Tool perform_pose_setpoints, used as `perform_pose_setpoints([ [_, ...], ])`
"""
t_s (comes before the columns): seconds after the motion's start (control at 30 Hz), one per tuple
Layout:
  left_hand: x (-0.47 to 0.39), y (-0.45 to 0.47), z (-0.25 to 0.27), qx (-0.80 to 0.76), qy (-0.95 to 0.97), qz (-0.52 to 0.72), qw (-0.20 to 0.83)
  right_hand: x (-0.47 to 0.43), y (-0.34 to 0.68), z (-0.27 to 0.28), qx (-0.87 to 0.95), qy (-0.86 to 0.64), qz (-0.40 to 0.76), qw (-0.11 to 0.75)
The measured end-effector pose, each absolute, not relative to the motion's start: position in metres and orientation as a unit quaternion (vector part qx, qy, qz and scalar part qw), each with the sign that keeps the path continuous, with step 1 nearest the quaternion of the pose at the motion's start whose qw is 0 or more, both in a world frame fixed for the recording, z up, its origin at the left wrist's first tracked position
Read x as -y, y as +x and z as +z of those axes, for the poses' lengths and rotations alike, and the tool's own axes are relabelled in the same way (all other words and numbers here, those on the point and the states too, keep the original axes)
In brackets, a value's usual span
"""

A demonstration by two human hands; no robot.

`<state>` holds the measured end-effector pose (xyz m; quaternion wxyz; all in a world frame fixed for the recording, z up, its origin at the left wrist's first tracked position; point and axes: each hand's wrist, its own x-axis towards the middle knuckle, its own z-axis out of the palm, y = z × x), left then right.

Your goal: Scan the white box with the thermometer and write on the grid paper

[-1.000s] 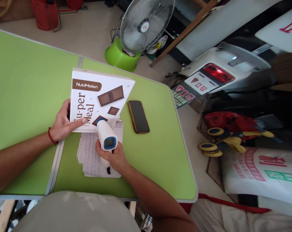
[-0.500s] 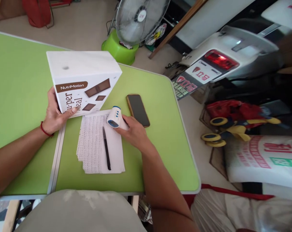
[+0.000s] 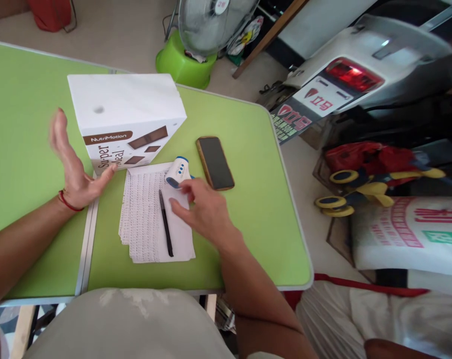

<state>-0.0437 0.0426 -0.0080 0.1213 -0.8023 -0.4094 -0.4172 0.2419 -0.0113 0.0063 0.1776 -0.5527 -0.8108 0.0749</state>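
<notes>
Head view: box (image 3: 126, 102) on the table (image 3: 255, 239), thermometer (image 3: 178, 169) on papers (image 3: 141, 214).
Left hand (image 3: 76, 177) is spread wide beside the box; right hand (image 3: 208, 209), fingers parted, is by the thermometer, contact unclear.

Beyond your worktop (image 3: 270, 209): a fan (image 3: 201, 25), a scooter (image 3: 360, 47) and a sack (image 3: 408, 239).
Ahead of you, the fan shows above a green stool (image 3: 181, 60), with a red bag (image 3: 53, 14) farther left; to your right, the white scooter's red tail light (image 3: 355, 75) faces you, red cloth (image 3: 355, 155) and yellow wheels (image 3: 329, 202) lie lower, and the printed sack is nearer; on your worktop lies a brown-cased phone (image 3: 215, 162).
</notes>
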Motion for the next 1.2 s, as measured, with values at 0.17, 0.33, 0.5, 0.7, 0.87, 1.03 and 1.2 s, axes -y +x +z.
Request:
perform_pose_setpoints([
  [0.17, -0.017, -0.017, -0.004, 0.272, -0.762, -0.560, 0.178, 0.027, 0.221, 0.005, 0.849, -0.490, 0.158, 0.117],
  [0.33, 0.013, -0.001, -0.002, 0.178, -0.863, -0.471, 0.044, 0.013, 0.225, -0.003, 0.766, -0.419, 0.268, 0.407],
  [0.5, 0.023, 0.012, 0.005, 0.082, -0.916, -0.387, -0.068, 0.006, 0.218, -0.020, 0.715, -0.352, 0.364, 0.481],
  [0.7, 0.028, 0.019, 0.005, 0.054, -0.913, -0.392, -0.098, 0.007, 0.204, -0.022, 0.788, -0.335, 0.230, 0.462],
  [0.87, 0.034, 0.019, 0.011, 0.067, -0.884, -0.437, -0.154, 0.009, 0.205, -0.016, 0.792, -0.343, 0.226, 0.452],
  [1.03, 0.047, 0.023, 0.018, 0.143, -0.880, -0.426, -0.155, 0.014, 0.208, -0.022, 0.708, -0.391, 0.318, 0.495],
  [1.2, 0.064, 0.025, 0.019, 0.188, -0.878, -0.392, -0.201, 0.013, 0.206, -0.015, 0.622, -0.474, 0.407, 0.472],
])
